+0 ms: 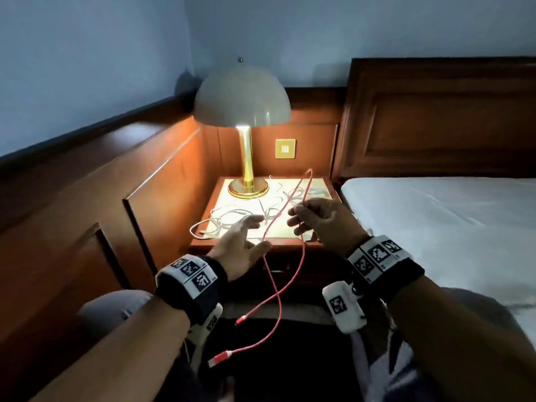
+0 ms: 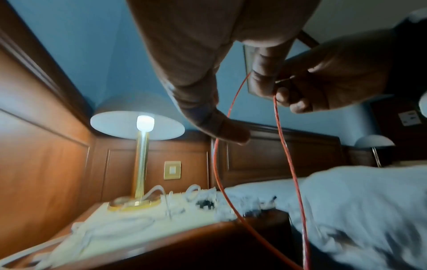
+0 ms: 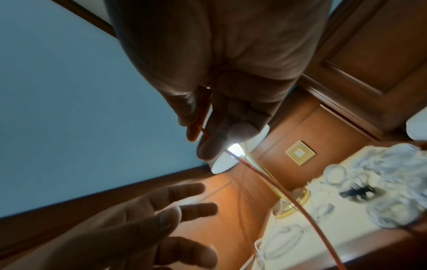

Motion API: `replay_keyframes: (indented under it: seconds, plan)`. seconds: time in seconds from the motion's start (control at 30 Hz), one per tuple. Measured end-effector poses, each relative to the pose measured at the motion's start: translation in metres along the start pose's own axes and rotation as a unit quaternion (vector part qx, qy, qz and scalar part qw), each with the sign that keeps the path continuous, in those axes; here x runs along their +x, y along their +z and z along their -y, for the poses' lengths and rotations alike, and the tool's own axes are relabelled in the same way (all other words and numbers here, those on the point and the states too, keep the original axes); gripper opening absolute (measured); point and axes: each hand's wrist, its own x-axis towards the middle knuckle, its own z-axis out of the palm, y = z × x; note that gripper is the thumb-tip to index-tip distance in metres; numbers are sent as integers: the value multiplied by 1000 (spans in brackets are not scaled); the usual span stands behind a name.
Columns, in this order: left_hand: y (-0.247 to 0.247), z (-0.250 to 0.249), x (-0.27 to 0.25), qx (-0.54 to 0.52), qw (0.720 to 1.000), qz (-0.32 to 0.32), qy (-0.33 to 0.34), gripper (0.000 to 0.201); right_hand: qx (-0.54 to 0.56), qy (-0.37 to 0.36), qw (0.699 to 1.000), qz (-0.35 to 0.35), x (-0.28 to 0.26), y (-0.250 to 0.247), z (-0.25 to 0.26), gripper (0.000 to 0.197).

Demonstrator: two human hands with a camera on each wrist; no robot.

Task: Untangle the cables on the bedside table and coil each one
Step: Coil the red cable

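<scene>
the right hand point(image 1: 322, 220) pinches the red cable point(image 1: 301, 265) between thumb and forefinger, above the near right part of the bedside table point(image 1: 255, 243); its other fingers are loosely curled. from the pinch a narrow loop of the cable rises toward the far wall, and two strands drop past the table's near edge, cross each other below it, and end in two red plugs hanging low between the forearms. the left hand point(image 1: 240, 245) is spread wide just to the left, fingers straight and apart, holding nothing; its thumb lies just beside one hanging strand, and whether it touches is unclear. in the right wrist view the pinching fingertips point(image 3: 208, 144) show the thin red strand between them, with the open left palm below.

beyond the hands, white cables point(image 1: 229, 220) lie tangled across the pale tabletop, one loop reaching the near left corner and a denser knot at the far right. a lit lamp point(image 1: 245, 117) with a dome shade and brass stem stands on the far left of the table. a brass wall switch point(image 1: 285, 148) sits on the wood panel behind it. the bed point(image 1: 435, 216) with a white sheet and dark wooden headboard lies to the right.
</scene>
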Motion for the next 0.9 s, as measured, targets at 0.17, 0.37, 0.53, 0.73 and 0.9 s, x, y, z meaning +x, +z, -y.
replay_keyframes:
  seconds: [0.17, 0.37, 0.53, 0.73, 0.9]
  plan:
    - [51, 41, 1, -88, 992, 88, -19, 52, 90, 45, 995, 27, -13, 17, -54, 18]
    - [82, 61, 17, -27, 984, 172, -39, 37, 176, 39, 980, 82, -3, 28, -68, 21]
    - [88, 54, 26, -151, 972, 132, -124, 30, 166, 32, 985, 27, 6, 31, -89, 19]
    - [65, 41, 37, -371, 909, -68, -178, 29, 78, 183, 963, 184, -8, 42, -111, 36]
    - [65, 38, 28, -361, 904, -160, -162, 21, 140, 240, 904, 326, -42, 57, -90, 31]
